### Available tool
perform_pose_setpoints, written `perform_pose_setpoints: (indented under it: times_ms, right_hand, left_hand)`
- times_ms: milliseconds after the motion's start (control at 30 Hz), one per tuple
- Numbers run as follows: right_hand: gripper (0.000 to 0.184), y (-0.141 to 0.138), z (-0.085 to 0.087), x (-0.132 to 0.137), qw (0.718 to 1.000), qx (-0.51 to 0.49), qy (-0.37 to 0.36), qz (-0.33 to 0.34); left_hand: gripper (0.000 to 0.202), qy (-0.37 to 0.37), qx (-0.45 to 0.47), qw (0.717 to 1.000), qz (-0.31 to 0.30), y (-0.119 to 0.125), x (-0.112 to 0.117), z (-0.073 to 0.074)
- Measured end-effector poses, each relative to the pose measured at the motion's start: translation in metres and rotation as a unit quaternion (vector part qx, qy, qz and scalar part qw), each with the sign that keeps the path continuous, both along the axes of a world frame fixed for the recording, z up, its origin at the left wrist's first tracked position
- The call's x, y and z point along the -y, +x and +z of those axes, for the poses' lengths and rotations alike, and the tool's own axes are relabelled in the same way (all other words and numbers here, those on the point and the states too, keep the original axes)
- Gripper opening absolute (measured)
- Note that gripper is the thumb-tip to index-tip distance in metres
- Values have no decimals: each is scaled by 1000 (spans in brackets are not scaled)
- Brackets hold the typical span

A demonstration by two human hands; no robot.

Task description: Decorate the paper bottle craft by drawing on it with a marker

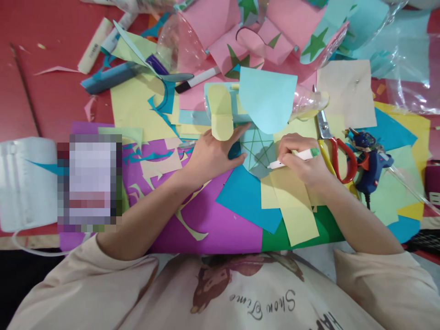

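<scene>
A light blue paper piece (257,143) with a rounded lower edge lies in front of me, a green star outline drawn on it. My right hand (302,160) grips a white marker (297,157) with a green end; its tip is at the star's lower right corner. My left hand (220,153) lies with fingers spread at the paper's left side, the index finger touching its upper edge. Just above stands a plastic bottle (305,101) with a light blue flap (268,96) and a yellow paper strip (221,110) on it.
Red-handled scissors (338,151) and a blue glue gun (374,172) lie to the right. A black-capped marker (197,80) and pink paper pieces with green stars (237,59) are at the back. Purple paper (213,224) and yellow strips (295,215) lie nearer me. A white pouch (29,183) sits left.
</scene>
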State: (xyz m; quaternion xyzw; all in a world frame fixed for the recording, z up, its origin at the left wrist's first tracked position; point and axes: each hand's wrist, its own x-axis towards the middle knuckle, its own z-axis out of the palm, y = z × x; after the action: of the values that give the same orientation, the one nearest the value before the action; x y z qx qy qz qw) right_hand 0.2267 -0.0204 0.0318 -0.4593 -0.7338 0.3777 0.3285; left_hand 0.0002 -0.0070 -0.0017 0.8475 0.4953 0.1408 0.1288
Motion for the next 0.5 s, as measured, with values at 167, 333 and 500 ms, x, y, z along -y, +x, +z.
perform_pose_setpoints:
  times_ms: [167,333,500]
  right_hand:
    - [26,0,2,1,1000,13,0,-13]
    - [27,1,3,1,1000,10,-5,-27]
    - [30,2,3,0,999,18,-2,-30]
  left_hand:
    - [57,-12,-2,1000,-3,1,0,2]
    - [55,-9,-1,1000,-3,0,1,2]
    - [53,-11,4,1000,-4,0,0,2]
